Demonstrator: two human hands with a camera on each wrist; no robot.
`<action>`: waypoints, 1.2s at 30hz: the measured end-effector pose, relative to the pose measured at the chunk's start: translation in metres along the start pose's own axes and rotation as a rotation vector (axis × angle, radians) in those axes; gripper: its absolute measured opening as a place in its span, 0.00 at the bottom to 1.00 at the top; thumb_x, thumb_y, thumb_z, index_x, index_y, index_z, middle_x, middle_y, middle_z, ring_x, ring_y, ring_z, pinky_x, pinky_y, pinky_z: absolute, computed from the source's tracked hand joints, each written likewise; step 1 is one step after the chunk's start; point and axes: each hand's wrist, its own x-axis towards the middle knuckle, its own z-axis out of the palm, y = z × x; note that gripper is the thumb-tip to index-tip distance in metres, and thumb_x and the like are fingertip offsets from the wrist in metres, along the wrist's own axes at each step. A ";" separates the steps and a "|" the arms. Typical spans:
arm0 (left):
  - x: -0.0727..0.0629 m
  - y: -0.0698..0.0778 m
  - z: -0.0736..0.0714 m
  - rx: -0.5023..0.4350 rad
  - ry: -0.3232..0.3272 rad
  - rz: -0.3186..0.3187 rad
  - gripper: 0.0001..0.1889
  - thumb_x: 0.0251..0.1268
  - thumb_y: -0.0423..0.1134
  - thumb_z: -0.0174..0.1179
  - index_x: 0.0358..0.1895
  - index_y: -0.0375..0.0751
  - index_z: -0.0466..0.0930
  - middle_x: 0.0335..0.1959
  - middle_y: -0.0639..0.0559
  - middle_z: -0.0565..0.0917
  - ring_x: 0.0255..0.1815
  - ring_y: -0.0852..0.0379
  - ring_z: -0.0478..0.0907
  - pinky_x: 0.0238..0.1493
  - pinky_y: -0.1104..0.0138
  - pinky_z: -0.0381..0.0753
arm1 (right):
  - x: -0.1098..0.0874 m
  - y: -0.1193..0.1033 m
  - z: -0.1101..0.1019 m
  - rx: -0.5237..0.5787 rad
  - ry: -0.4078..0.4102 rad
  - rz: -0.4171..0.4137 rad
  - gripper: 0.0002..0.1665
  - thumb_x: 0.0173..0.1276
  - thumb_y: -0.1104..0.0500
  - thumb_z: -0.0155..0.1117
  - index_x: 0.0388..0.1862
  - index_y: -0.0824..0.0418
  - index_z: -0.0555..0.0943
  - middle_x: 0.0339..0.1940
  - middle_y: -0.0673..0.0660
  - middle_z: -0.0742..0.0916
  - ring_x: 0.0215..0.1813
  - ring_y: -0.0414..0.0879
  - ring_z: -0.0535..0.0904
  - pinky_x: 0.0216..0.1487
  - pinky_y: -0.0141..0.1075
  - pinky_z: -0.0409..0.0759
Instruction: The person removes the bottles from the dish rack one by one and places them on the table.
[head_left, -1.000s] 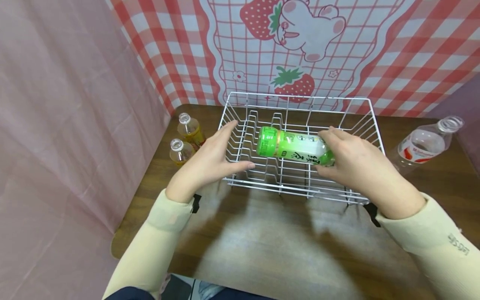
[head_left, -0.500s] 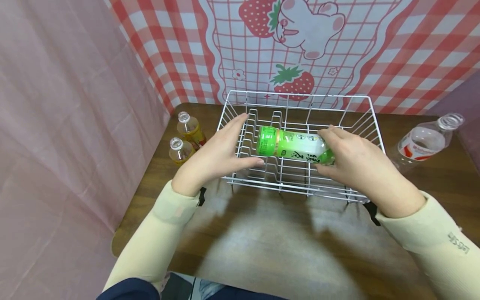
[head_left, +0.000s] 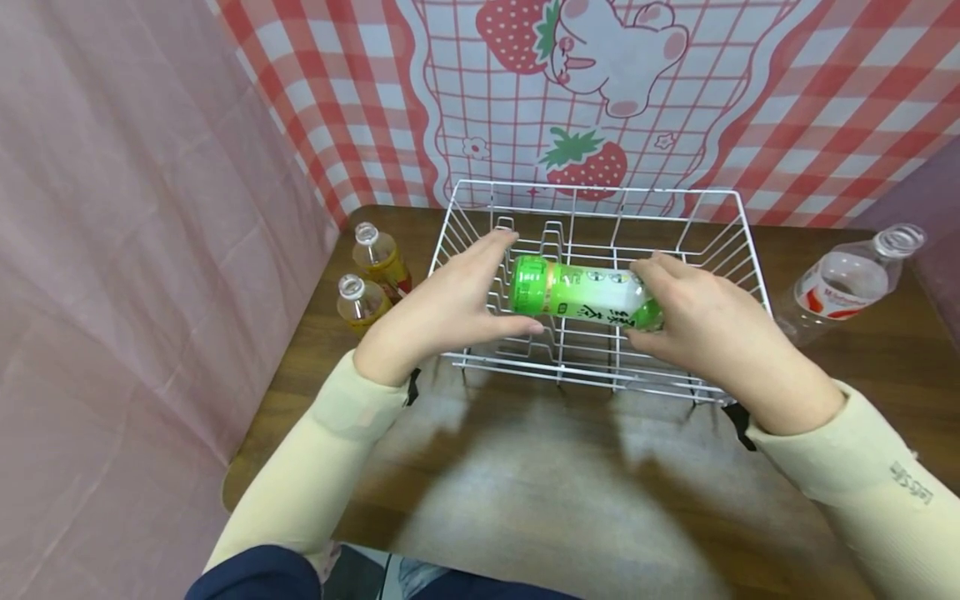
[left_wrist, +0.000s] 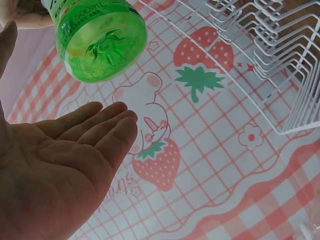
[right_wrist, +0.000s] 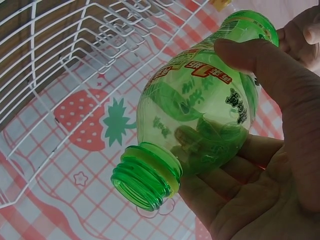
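A green plastic bottle point(head_left: 581, 292) lies sideways in the air over the white wire rack point(head_left: 592, 379), its base toward the left. My right hand point(head_left: 712, 333) grips it near the neck end, and in the right wrist view the bare threaded mouth shows no cap. Fingers and thumb spread apart, my left hand point(head_left: 450, 304) is just left of the bottle's base, holding nothing. In the left wrist view a gap shows between the left fingertips point(left_wrist: 125, 115) and the green base point(left_wrist: 102, 47).
Two small capless bottles, one farther back point(head_left: 381, 257) and one nearer point(head_left: 362, 302), stand left of the rack on the wooden table point(head_left: 300, 417). A larger clear bottle point(head_left: 847, 283) stands to the right. Behind is a red checked cloth point(head_left: 360, 108); a pink curtain point(head_left: 150, 250) hangs left.
My left hand has moved right, closer to the bottle's base. My right hand and the bottle have stayed almost in place.
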 end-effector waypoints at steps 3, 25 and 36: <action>0.003 0.003 0.000 0.017 -0.008 0.018 0.59 0.56 0.66 0.71 0.79 0.33 0.52 0.79 0.38 0.57 0.79 0.48 0.53 0.76 0.60 0.53 | 0.000 -0.001 0.000 -0.003 0.003 -0.007 0.42 0.50 0.57 0.82 0.62 0.72 0.75 0.48 0.65 0.82 0.33 0.52 0.80 0.33 0.54 0.82; 0.023 0.026 0.009 0.125 -0.074 0.080 0.51 0.55 0.61 0.75 0.74 0.33 0.63 0.68 0.42 0.73 0.61 0.54 0.73 0.64 0.65 0.71 | -0.003 -0.007 0.002 -0.034 0.028 -0.067 0.39 0.48 0.58 0.81 0.58 0.70 0.76 0.45 0.62 0.82 0.30 0.51 0.78 0.27 0.51 0.80; 0.030 0.034 0.018 0.276 -0.083 0.114 0.40 0.56 0.62 0.73 0.63 0.37 0.73 0.53 0.50 0.79 0.49 0.56 0.76 0.51 0.63 0.78 | -0.001 -0.015 0.002 -0.068 0.045 -0.103 0.38 0.47 0.60 0.82 0.56 0.70 0.77 0.44 0.61 0.81 0.30 0.50 0.78 0.26 0.49 0.81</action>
